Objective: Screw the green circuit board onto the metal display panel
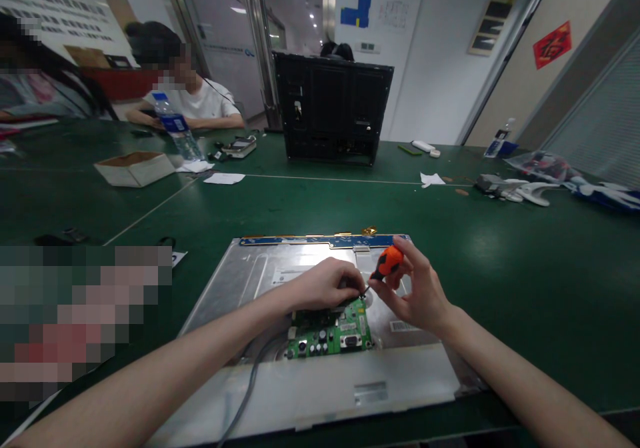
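A screwdriver with an orange and black handle is gripped in the fingers of my right hand. It tilts down to the left, its tip at the upper right corner of a green circuit board. Beside that tip, my left hand is closed in a pinch; whatever its fingers hold is hidden. The board rests on the silver metal back of a display panel, which has a blue circuit strip along its far edge. A grey cable runs from near the board toward the front edge.
A black monitor casing stands upright across the green table. Farther left are an open carton, a water bottle and a seated person. White and grey parts lie at right.
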Demonstrator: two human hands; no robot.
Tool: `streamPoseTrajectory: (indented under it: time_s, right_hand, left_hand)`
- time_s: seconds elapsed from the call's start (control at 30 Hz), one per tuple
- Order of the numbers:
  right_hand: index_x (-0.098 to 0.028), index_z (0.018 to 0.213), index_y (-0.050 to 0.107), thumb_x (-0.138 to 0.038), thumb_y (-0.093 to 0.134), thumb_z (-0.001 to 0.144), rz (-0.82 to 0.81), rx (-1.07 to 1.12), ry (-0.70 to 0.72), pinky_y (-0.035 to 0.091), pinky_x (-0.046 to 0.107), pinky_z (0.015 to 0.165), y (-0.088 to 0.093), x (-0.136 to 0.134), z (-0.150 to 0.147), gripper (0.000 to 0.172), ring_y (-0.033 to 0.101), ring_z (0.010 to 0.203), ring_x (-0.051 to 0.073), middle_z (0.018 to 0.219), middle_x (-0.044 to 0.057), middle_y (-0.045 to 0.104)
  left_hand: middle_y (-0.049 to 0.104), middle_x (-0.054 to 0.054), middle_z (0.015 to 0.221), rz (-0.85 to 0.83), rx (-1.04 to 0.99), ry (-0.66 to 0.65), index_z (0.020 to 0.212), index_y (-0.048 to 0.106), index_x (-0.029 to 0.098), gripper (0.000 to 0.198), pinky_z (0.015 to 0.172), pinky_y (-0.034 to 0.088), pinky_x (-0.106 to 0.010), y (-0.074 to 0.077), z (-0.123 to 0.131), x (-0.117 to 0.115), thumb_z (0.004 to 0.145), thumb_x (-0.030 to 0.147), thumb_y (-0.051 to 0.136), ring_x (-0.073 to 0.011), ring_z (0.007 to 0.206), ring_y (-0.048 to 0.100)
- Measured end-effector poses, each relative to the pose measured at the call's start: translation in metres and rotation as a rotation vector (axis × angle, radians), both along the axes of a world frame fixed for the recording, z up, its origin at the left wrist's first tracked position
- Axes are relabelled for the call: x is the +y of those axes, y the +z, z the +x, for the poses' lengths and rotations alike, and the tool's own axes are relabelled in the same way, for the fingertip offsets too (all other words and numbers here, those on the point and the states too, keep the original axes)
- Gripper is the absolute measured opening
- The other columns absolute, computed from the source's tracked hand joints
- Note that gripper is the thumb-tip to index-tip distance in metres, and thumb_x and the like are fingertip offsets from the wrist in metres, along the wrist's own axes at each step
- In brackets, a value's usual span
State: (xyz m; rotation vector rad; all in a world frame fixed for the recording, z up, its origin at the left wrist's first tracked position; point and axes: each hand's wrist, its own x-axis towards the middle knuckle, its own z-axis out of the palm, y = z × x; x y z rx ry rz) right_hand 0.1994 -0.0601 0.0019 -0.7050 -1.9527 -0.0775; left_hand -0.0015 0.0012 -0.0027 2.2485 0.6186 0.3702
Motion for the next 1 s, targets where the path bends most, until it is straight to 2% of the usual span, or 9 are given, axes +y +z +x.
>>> streamPoseTrajectory:
  time_s: [0.27,0.4,0.5,0.63,1.0]
  right_hand:
    - [-0.026,0.157,0.016,-0.014,0.053,0.093,-0.081,0.009,0.052,0.051,0.02,0.042,-0.0007,-0.0037,0.0005,0.075,0.06,0.053,0.011,0.089,0.003,0.065]
    - [-0.026,0.158,0.015,-0.01,0.052,0.091,-0.092,0.009,0.048,0.051,0.02,0.043,-0.0013,-0.0049,0.0009,0.077,0.059,0.052,0.01,0.089,0.002,0.065]
    - [-0.026,0.158,0.014,-0.011,0.053,0.091,-0.074,0.006,0.023,0.049,0.019,0.041,-0.0021,-0.004,0.001,0.079,0.056,0.049,0.009,0.088,0.002,0.065]
    - [-0.027,0.158,0.015,-0.014,0.056,0.093,-0.04,0.005,0.009,0.046,0.019,0.04,-0.003,-0.0016,0.001,0.078,0.054,0.046,0.009,0.077,-0.003,0.061]
    - [-0.028,0.157,0.016,-0.014,0.053,0.092,-0.059,-0.015,0.041,0.048,0.02,0.042,-0.001,-0.0016,0.0022,0.076,0.062,0.053,0.011,0.087,0.001,0.068]
  left_hand:
    - [0.069,0.0,0.073,0.0,-0.011,-0.004,0.084,0.074,0.015,0.012,0.069,0.044,-0.024,-0.0006,0.0005,0.0012,0.081,0.007,0.066,-0.014,0.068,0.059]
    - [0.069,0.0,0.074,-0.004,-0.021,-0.002,0.083,0.074,0.015,0.013,0.07,0.045,-0.024,-0.0008,0.0002,0.0012,0.081,0.006,0.065,-0.0139,0.068,0.06]
    - [0.07,0.0,0.075,-0.006,-0.019,-0.006,0.085,0.074,0.016,0.014,0.071,0.046,-0.024,-0.0017,0.0001,0.0011,0.082,0.007,0.065,-0.0143,0.07,0.061]
    - [0.072,-0.001,0.078,0.0,-0.013,0.007,0.087,0.074,0.016,0.013,0.071,0.047,-0.025,-0.0028,-0.0001,0.0008,0.082,0.008,0.065,-0.0153,0.073,0.063]
    - [0.071,-0.001,0.077,-0.008,0.002,0.007,0.085,0.073,0.016,0.013,0.073,0.047,-0.026,0.0,0.0005,-0.0001,0.083,0.007,0.065,-0.0157,0.073,0.063]
